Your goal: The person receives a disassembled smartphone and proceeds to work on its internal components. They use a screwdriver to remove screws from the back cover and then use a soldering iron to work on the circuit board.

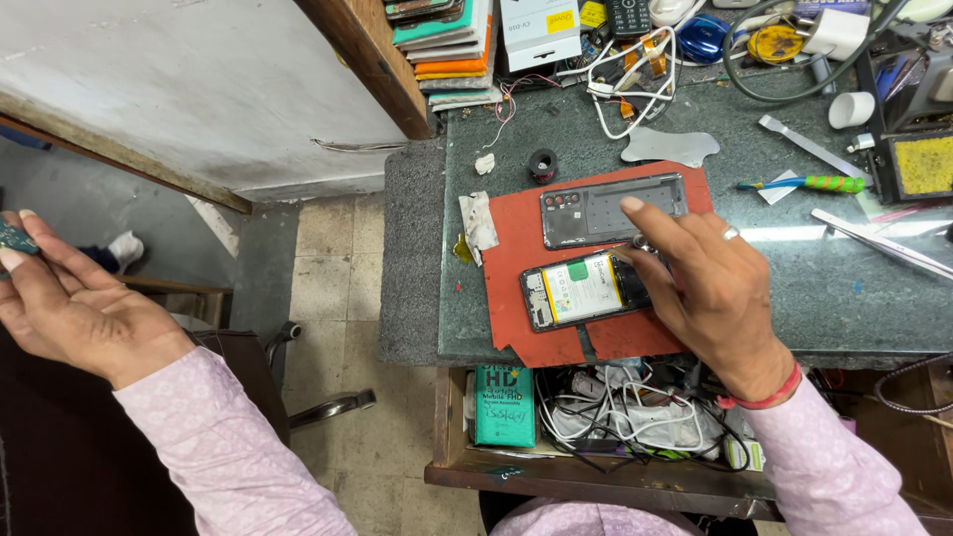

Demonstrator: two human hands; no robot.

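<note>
While the right hand (pixel 707 288) rests over an opened phone (pixel 584 288) on a red work mat (pixel 516 238), its fingers are spread apart, the forefinger stretched forward to touch the grey back cover (pixel 606 210) that lies just beyond the phone. Its thumb and middle fingers seem to press at the phone's right end, though whether they pinch a small part there cannot be told. The phone lies face down with its battery and green-labelled insides showing (back already off). Far to the left, away from the stone bench (pixel 794 288), the left hand (pixel 69 303) is held out over the floor, fingers loosely curled, with a small dark green piece (pixel 14 238) at its fingertips. This looks like the stage of working inside the opened phone. Any next move there would call for a light, steady touch, since loose parts sit close together. A green-handled tool (pixel 809 184) lies well apart on the bench.
</note>
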